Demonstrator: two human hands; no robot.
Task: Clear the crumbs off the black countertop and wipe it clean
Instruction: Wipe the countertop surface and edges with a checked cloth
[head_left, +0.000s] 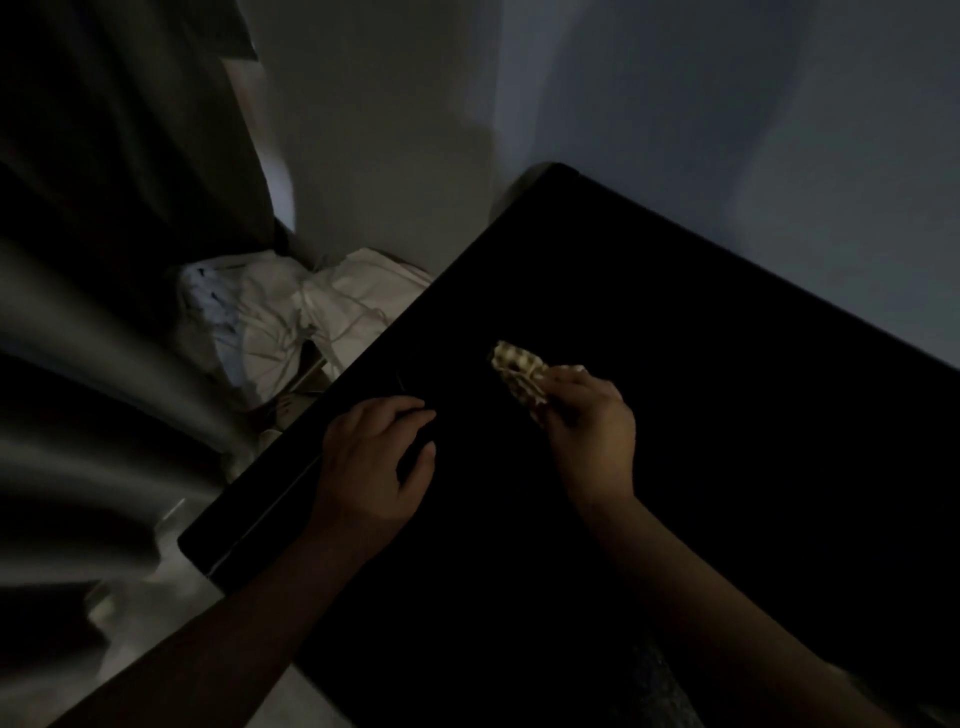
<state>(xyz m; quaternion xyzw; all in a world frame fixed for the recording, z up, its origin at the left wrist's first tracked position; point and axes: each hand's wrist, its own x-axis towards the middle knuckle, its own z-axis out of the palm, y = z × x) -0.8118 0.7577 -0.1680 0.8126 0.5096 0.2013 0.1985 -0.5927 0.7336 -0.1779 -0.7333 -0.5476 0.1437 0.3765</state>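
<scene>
left grip (371, 462) relaxed, resting on black countertop (727, 415) | right grip (592, 431) clutching crumpled patterned cloth (517, 366)

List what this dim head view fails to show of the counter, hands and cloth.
- Head view, darkness: any crumbs on the black countertop.
- Head view, shadow: whether the curled fingers of the left hand hold anything.
- Head view, fingers of the right hand: the near end of the crumpled pale patterned cloth.
- Head view, blur: what the white crumpled heap beside the counter is.
</scene>
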